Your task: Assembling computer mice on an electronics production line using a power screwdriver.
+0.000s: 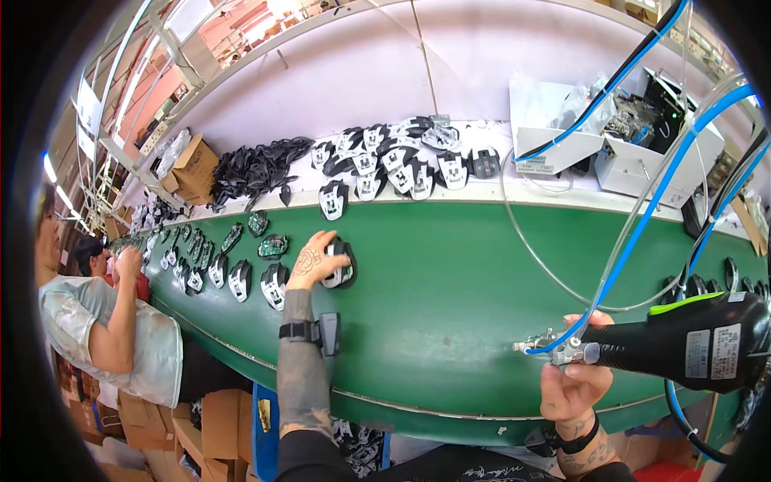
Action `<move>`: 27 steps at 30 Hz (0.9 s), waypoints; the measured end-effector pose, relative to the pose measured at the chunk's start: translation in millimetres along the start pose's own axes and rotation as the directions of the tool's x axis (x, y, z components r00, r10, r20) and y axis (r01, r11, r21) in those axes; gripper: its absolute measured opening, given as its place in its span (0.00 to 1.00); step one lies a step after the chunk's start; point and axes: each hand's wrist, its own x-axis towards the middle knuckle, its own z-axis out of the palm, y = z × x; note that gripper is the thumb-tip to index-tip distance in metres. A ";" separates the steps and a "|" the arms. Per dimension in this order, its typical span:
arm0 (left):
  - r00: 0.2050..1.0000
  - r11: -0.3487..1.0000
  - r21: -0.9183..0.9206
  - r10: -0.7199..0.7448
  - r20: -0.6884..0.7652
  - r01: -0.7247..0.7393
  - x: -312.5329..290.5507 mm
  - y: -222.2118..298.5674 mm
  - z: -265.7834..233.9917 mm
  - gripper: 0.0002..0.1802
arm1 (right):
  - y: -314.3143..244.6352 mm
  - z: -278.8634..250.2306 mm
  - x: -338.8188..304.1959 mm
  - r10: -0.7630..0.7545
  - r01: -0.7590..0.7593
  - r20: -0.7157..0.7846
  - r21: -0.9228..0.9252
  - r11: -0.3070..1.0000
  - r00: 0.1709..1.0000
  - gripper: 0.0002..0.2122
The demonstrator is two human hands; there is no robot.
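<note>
My left hand (315, 259) reaches over the green bench, its fingers curled round a black-and-white computer mouse housing (346, 265). In my right hand (575, 387) is a black power screwdriver (671, 344) with a metal nozzle and a blue air hose attached; it lies level, its tip pointing left. The fingers and thumb pinch it near the metal front end. Left of my left hand stand more mouse housings (274, 287) in a row. Green circuit boards (273, 247) lie just behind them.
On the white shelf sit a cluster of mouse housings (397, 158) and a pile of black parts (255, 170). White boxes (642, 170) stand at the far right, with hoses (673, 181) hanging before them. A co-worker (112, 329) is at the left.
</note>
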 end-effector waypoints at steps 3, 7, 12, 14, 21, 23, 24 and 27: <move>0.987 0.991 -0.068 0.126 0.103 -0.120 -20.0 14.7 -8.8 0.42 | 2.6 -7.2 1.4 0.000 0.001 0.009 -0.047 0.999 1.000 0.23; 0.982 0.991 -0.044 0.116 -0.151 -0.124 -39.5 20.6 -14.5 0.39 | 4.0 0.4 -1.8 -0.002 0.002 0.004 -0.003 1.000 1.000 0.23; 0.984 1.000 0.013 0.000 -0.177 0.002 -54.0 26.7 23.2 0.42 | 4.0 0.8 -1.8 -0.015 0.016 0.020 -0.026 1.000 1.000 0.23; 0.966 0.995 0.065 0.090 -0.241 -0.076 -59.5 18.2 40.1 0.41 | 0.7 0.2 -1.4 0.003 -0.003 0.005 -0.050 0.999 1.000 0.22; 0.979 0.994 0.106 -0.005 -0.203 0.027 -53.6 37.0 39.7 0.33 | -1.2 -10.1 -2.0 -0.002 0.005 0.088 -0.040 0.999 0.996 0.23; 0.979 0.998 0.068 0.004 -0.202 0.009 -52.8 31.2 35.4 0.33 | 0.0 -20.8 -15.3 0.459 -0.461 0.071 0.268 0.846 0.885 0.22; 0.979 1.000 0.028 0.014 -0.201 -0.008 -53.2 28.0 33.6 0.32 | 1.3 -21.6 -19.4 0.460 -0.462 0.071 0.267 0.846 0.885 0.22; 0.970 0.999 -0.042 0.021 -0.241 -0.032 -56.8 20.3 35.5 0.32 | 2.4 -13.4 -15.7 0.397 -0.402 0.065 0.168 0.900 0.916 0.21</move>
